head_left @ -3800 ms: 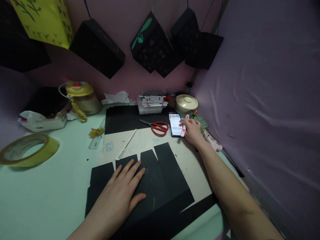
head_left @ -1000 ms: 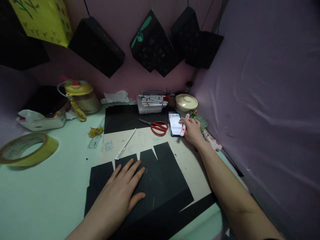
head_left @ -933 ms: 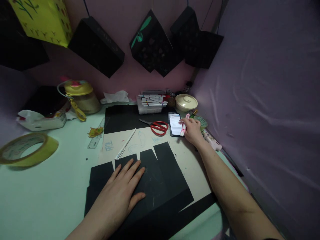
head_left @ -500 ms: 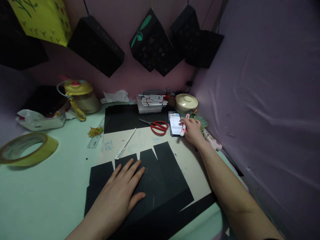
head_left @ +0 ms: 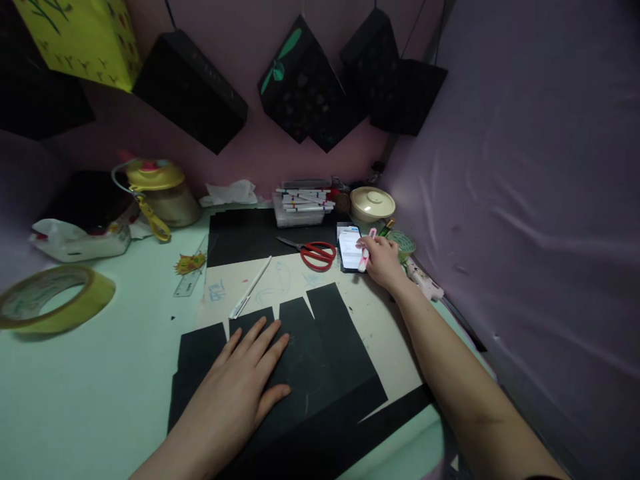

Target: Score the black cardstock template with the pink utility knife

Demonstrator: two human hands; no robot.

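Observation:
My left hand (head_left: 240, 383) lies flat, fingers spread, on a cut sheet of black paper (head_left: 320, 367) near the table's front edge. My right hand (head_left: 383, 261) reaches to the far right and is closed around a pink cutter (head_left: 367, 250), with a finger touching the lit screen of a phone (head_left: 350, 248) lying on the table. Red-handled scissors (head_left: 313, 253) lie just left of the phone. A white pen (head_left: 251, 288) rests on the beige board above the black paper.
A roll of yellow tape (head_left: 53, 299) sits at the left, a clear ruler (head_left: 189, 275) beside the board. A box of markers (head_left: 303, 201), a cream lidded bowl (head_left: 373, 203) and a yellow-lidded jar (head_left: 160, 193) stand at the back. Black gift bags (head_left: 300, 83) hang above.
Almost nothing has moved; my right hand has shifted slightly over the phone while the left hand stays flat on the black paper.

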